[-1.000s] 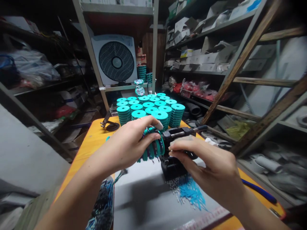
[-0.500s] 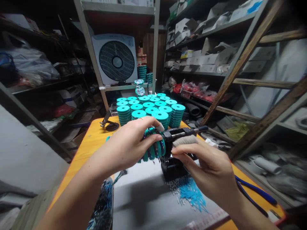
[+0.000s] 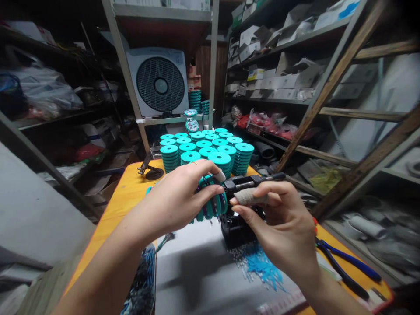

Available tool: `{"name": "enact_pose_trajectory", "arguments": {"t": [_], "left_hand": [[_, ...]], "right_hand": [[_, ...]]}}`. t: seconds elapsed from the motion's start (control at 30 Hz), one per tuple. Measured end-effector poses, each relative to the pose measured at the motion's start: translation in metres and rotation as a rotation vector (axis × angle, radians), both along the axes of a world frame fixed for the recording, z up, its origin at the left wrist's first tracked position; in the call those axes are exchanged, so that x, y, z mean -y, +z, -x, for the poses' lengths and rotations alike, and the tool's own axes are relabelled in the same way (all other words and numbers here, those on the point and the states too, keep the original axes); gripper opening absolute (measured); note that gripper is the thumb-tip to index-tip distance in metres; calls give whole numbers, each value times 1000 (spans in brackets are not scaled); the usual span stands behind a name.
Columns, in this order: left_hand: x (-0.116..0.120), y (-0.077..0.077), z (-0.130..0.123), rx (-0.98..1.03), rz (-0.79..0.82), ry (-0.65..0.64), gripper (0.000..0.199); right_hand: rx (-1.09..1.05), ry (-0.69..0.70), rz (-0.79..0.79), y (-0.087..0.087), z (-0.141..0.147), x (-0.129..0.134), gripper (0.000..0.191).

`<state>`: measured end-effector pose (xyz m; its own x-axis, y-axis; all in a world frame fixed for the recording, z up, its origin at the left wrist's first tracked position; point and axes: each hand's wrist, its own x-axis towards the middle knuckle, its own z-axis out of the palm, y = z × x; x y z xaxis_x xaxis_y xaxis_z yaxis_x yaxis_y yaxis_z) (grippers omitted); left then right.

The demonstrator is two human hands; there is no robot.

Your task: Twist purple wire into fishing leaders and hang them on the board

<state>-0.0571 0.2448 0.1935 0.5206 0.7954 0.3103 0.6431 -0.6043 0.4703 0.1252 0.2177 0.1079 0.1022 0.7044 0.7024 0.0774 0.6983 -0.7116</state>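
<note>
My left hand is closed over a row of teal spools, thumb in front and fingers on top, with a pale cover on one fingertip. These spools sit against a black winding device with a dark shaft reaching right. To the right of them is my right hand, thumb and index finger brought close together in a pinch. A beige wrap covers that index finger. Anything between the fingertips is too fine to make out. Below lie several blue strands with small metal ends.
Stacks of teal spools fill the table's far side, near a phone stand. Blue-handled pliers lie at right. A container of dark and blue strands is at left. Behind stand a box fan and loaded shelves.
My right hand has turned and lifted slightly, its middle finger rising, so more of the pliers shows. My left hand keeps its grip on the spools.
</note>
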Motion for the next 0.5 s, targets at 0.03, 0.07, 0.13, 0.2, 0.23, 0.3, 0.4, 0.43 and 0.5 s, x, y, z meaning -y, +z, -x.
{"name": "enact_pose_trajectory", "arguments": {"t": [0.03, 0.07, 0.13, 0.2, 0.23, 0.3, 0.4, 0.43, 0.5], "left_hand": [[0, 0, 0, 1, -1, 1, 11], [0, 0, 0, 2, 2, 2, 11], [1, 0, 0, 5, 11, 7, 12], [1, 0, 0, 3, 16, 6, 12], [1, 0, 0, 3, 14, 4, 12], [1, -1, 0, 4, 6, -2, 12], [1, -1, 0, 6, 4, 3, 11], [0, -1, 0, 8, 3, 2, 11], [0, -1, 0, 11, 0, -3, 11]], "right_hand": [[2, 0, 4, 0, 0, 0, 31], [3, 0, 6, 0, 0, 0, 30], [8, -1, 6, 0, 1, 0, 28], [15, -7, 4, 1, 1, -1, 28], [17, -12, 3, 1, 2, -2, 28], [18, -19, -3, 2, 2, -3, 29], [28, -23, -7, 1, 2, -3, 29], [40, -31, -16, -1, 1, -3, 28], [88, -73, -83, -3, 0, -2, 29]]}}
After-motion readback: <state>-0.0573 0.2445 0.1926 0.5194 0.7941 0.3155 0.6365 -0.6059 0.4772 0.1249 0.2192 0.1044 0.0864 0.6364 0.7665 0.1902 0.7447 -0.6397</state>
